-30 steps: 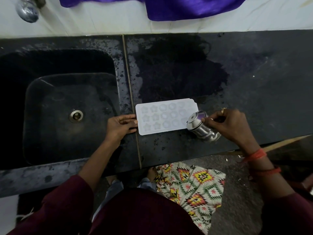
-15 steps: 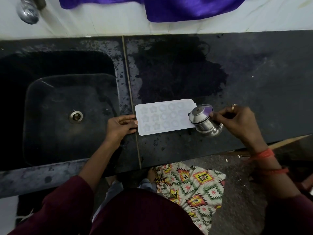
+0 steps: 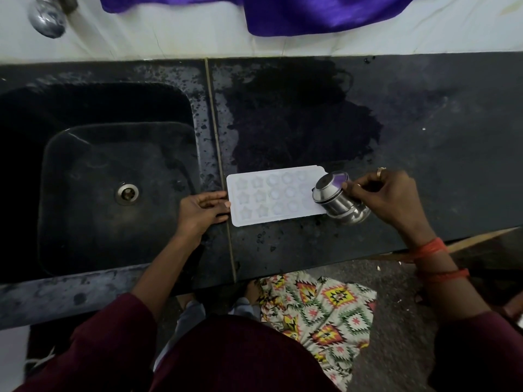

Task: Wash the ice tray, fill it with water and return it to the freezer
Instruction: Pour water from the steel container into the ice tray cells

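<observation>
The left hand lies flat on the counter, its grip loose, with nearly straight fingertips against the left edge of the one white ice tray. The right hand has its grip curled round the one steel pot, tilted mouth-first over the tray's right end. The tray lies flat between both hands, just right of the sink.
</observation>
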Action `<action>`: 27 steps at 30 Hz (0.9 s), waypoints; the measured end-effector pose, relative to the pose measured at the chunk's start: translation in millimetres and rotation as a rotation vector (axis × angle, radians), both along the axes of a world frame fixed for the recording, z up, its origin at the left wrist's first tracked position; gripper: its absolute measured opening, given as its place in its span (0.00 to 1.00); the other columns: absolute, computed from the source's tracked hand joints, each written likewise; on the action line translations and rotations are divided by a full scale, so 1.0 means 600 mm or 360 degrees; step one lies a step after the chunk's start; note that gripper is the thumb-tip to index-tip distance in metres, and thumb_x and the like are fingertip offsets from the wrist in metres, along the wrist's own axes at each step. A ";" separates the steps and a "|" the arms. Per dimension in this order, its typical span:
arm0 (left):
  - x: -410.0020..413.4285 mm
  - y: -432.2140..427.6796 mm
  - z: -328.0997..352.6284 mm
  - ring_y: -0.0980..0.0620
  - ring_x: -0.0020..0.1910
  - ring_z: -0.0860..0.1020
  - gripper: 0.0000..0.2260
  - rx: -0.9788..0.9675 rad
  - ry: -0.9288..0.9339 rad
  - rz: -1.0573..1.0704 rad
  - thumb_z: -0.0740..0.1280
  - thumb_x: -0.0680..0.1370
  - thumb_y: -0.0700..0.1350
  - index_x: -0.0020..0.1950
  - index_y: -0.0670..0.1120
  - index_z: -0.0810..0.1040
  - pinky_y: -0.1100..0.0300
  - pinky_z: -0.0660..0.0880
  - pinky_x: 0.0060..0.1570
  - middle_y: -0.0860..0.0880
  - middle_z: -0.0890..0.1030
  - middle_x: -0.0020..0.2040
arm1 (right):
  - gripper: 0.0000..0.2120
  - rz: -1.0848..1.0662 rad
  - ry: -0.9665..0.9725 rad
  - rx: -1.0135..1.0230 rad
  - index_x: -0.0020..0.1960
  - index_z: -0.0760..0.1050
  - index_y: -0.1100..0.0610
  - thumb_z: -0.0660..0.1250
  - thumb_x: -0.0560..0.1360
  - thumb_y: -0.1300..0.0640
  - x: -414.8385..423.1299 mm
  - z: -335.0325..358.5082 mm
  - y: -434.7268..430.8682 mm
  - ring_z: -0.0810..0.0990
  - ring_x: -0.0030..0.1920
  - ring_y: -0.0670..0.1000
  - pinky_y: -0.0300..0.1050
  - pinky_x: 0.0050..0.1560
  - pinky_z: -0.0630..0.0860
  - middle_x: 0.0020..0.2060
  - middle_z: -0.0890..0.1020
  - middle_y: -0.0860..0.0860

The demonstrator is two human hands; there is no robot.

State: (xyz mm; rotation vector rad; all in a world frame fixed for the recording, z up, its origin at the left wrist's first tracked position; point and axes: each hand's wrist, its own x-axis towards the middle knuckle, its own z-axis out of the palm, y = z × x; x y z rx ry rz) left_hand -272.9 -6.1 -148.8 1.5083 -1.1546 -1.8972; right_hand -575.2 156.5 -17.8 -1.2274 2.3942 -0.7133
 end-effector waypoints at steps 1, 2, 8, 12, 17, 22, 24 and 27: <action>0.000 0.000 0.000 0.52 0.39 0.85 0.10 0.0000 0.0001 0.0004 0.76 0.72 0.35 0.53 0.40 0.83 0.63 0.81 0.38 0.42 0.86 0.43 | 0.09 -0.0001 0.0000 0.0005 0.41 0.85 0.54 0.77 0.71 0.49 0.000 0.001 -0.002 0.83 0.34 0.44 0.44 0.42 0.80 0.33 0.85 0.47; -0.001 0.001 0.001 0.52 0.39 0.85 0.10 0.0002 0.0003 0.0007 0.76 0.72 0.35 0.53 0.40 0.83 0.62 0.82 0.38 0.43 0.86 0.43 | 0.09 -0.0002 0.0000 0.0013 0.41 0.85 0.54 0.77 0.71 0.48 -0.001 0.001 -0.004 0.81 0.33 0.41 0.38 0.41 0.78 0.33 0.84 0.46; 0.001 0.002 0.001 0.53 0.38 0.85 0.08 0.0000 0.0030 0.0023 0.75 0.73 0.34 0.51 0.42 0.83 0.62 0.82 0.39 0.45 0.86 0.41 | 0.09 -0.0034 0.0022 0.0050 0.38 0.83 0.51 0.77 0.70 0.46 -0.002 0.002 -0.011 0.78 0.31 0.35 0.26 0.35 0.71 0.31 0.83 0.45; 0.000 0.001 0.000 0.53 0.38 0.85 0.08 0.0008 0.0026 0.0032 0.76 0.72 0.35 0.49 0.43 0.84 0.62 0.82 0.38 0.44 0.86 0.41 | 0.09 -0.0009 0.0009 0.0054 0.39 0.84 0.53 0.77 0.71 0.47 -0.001 0.003 -0.012 0.79 0.31 0.41 0.33 0.36 0.73 0.32 0.84 0.47; 0.000 0.000 -0.001 0.53 0.38 0.84 0.09 0.0000 0.0027 0.0028 0.76 0.72 0.34 0.50 0.43 0.83 0.62 0.82 0.39 0.44 0.86 0.42 | 0.08 -0.0008 0.0027 0.0058 0.38 0.83 0.50 0.77 0.71 0.48 0.002 0.005 -0.014 0.78 0.29 0.39 0.31 0.34 0.72 0.31 0.83 0.46; 0.000 -0.001 -0.006 0.53 0.38 0.84 0.09 0.0011 0.0016 0.0030 0.76 0.72 0.34 0.51 0.42 0.83 0.62 0.82 0.38 0.43 0.86 0.42 | 0.07 -0.0009 0.0025 0.0072 0.38 0.82 0.50 0.77 0.71 0.49 0.002 0.007 -0.016 0.78 0.29 0.37 0.27 0.33 0.71 0.31 0.83 0.45; 0.000 -0.001 -0.006 0.53 0.38 0.85 0.10 0.0011 0.0017 0.0031 0.76 0.72 0.34 0.51 0.42 0.83 0.62 0.82 0.39 0.44 0.86 0.42 | 0.07 -0.0007 0.0014 0.0069 0.38 0.82 0.50 0.77 0.71 0.49 0.004 0.007 -0.017 0.78 0.29 0.38 0.28 0.33 0.71 0.32 0.83 0.45; 0.001 -0.001 -0.006 0.53 0.37 0.84 0.09 0.0018 0.0024 0.0036 0.76 0.71 0.34 0.50 0.43 0.84 0.63 0.81 0.37 0.44 0.86 0.41 | 0.08 -0.0019 0.0027 0.0076 0.37 0.81 0.49 0.77 0.71 0.48 0.006 0.009 -0.021 0.78 0.29 0.38 0.29 0.35 0.70 0.31 0.83 0.45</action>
